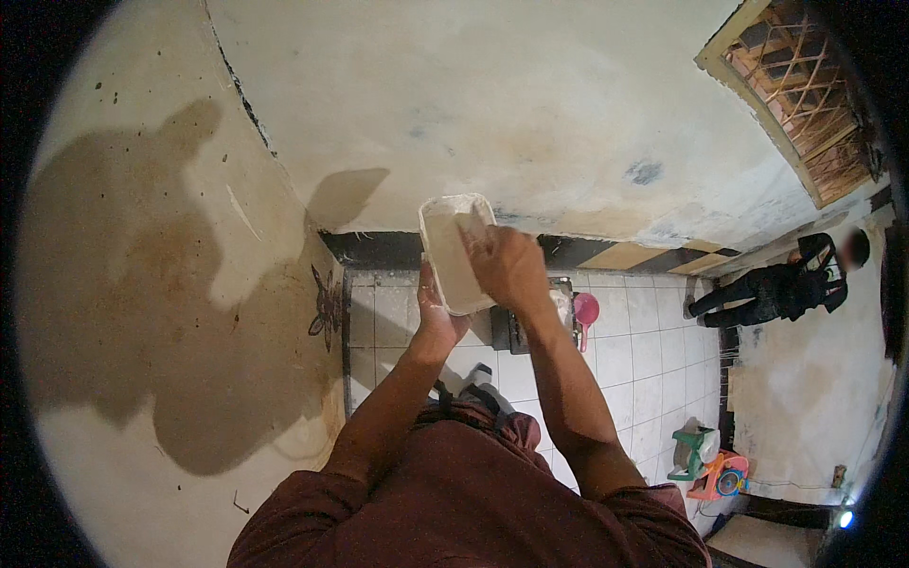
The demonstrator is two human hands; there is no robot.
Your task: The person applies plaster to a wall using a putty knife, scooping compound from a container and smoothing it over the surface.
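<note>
In front of my chest I hold up a pale rectangular plastic tub [442, 248], its rim and inside smeared with whitish paste. My left hand [439, 317] is closed around the tub's near left side and underside. At the tub's right side my right hand [511, 270] is closed, its whitened fingers reaching over the rim. A paste-coated tool [471, 223] appears to be in that grip, dipping into the tub; the fingers hide most of it, so its exact kind is unclear.
Stained walls [530, 114] rise ahead and close on my left. A dark box-like stand [511, 336] and a pink dipper [586, 309] are below on the right. Farther right are a person [786, 292], a green stool [696, 451], an orange fan [724, 478] and a lattice window [805, 90].
</note>
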